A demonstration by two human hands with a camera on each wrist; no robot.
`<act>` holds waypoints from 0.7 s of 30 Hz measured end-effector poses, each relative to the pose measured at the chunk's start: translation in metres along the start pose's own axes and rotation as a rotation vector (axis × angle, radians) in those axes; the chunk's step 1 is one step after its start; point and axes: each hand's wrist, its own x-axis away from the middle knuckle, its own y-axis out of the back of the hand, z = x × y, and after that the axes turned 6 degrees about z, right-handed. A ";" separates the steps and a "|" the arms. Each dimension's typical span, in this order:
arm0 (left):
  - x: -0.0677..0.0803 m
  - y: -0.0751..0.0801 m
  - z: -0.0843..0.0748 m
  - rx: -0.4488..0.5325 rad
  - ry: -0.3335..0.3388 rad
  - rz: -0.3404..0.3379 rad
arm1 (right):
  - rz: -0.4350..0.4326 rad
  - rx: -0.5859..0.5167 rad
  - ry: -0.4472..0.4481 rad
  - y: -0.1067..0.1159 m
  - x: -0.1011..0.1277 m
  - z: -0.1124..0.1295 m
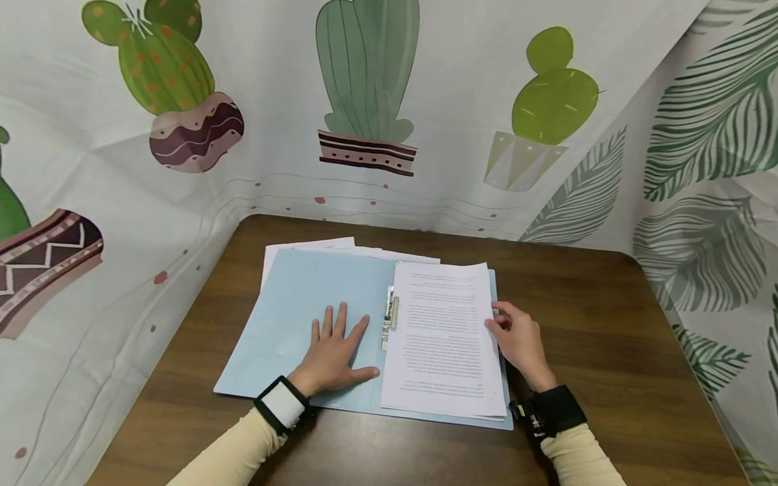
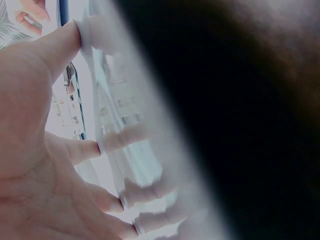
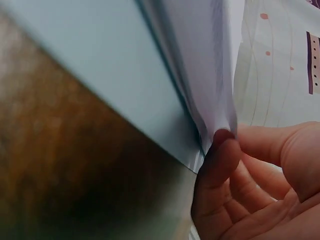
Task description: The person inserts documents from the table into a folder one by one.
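A light blue folder (image 1: 304, 290) lies spread on the table, with a metal clip (image 1: 390, 317) along its fold. On its right half rests a stack of printed sheets (image 1: 446, 337), the text upside down from here. My left hand (image 1: 331, 354) lies flat with spread fingers on the bare left cover, thumb toward the fold; the left wrist view shows its palm side on the glossy cover. My right hand (image 1: 516, 337) pinches the right edge of the sheets between thumb and index finger, and in the right wrist view the paper (image 3: 212, 70) bends up at the pinch.
Loose white papers (image 1: 310, 244) stick out from under the folder's far edge. The brown wooden table (image 1: 583, 324) extends on both sides. Behind it hangs a white cloth (image 1: 450, 88) printed with cacti and leaves.
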 end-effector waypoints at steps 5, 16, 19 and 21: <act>0.000 0.003 -0.002 0.004 -0.004 -0.003 | 0.038 0.048 0.003 0.000 -0.001 -0.002; -0.002 0.003 -0.001 0.001 0.003 0.001 | 0.121 0.094 -0.043 0.001 0.001 0.002; -0.001 0.003 -0.001 0.003 0.001 0.000 | 0.126 0.101 -0.055 0.000 0.001 0.002; 0.000 0.002 -0.001 0.003 -0.001 -0.002 | 0.128 0.102 -0.061 -0.001 0.002 0.003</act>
